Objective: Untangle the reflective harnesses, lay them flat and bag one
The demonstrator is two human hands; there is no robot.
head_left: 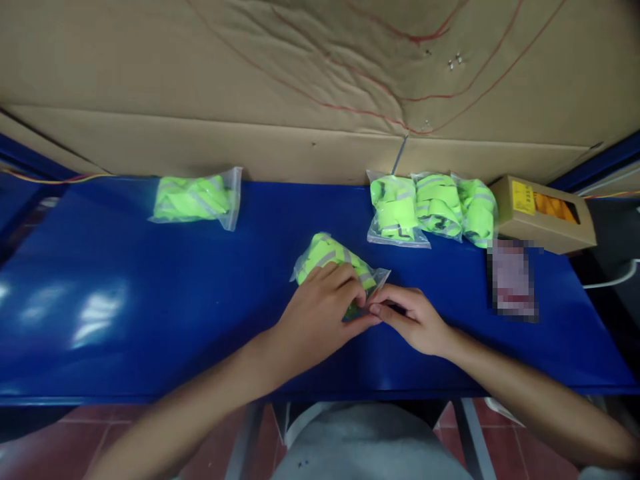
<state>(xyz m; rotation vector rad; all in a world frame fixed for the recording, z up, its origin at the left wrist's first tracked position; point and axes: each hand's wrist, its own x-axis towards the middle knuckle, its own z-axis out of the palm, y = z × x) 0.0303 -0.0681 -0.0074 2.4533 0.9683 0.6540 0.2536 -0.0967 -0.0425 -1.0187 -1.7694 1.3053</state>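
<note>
Our right fingertips (376, 308) pinching the bag's (325, 250) open-side edge, left thumb and curled fingers (356, 293) gripping beside them, the bag low over the blue table (200, 287), three bags (439, 205) behind to our right, one (193, 198) left.

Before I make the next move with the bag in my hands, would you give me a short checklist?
1. Left hand on the middle bag: ok.
2. Right hand fingers at that bag's edge: ok.
3. Middle bag sealed along its whole edge: cannot tell, fingers cover part.
4. Three bags at the right apart from the middle bag: ok.
5. All other bags grouped together: not ok, the left bag lies apart.
</note>
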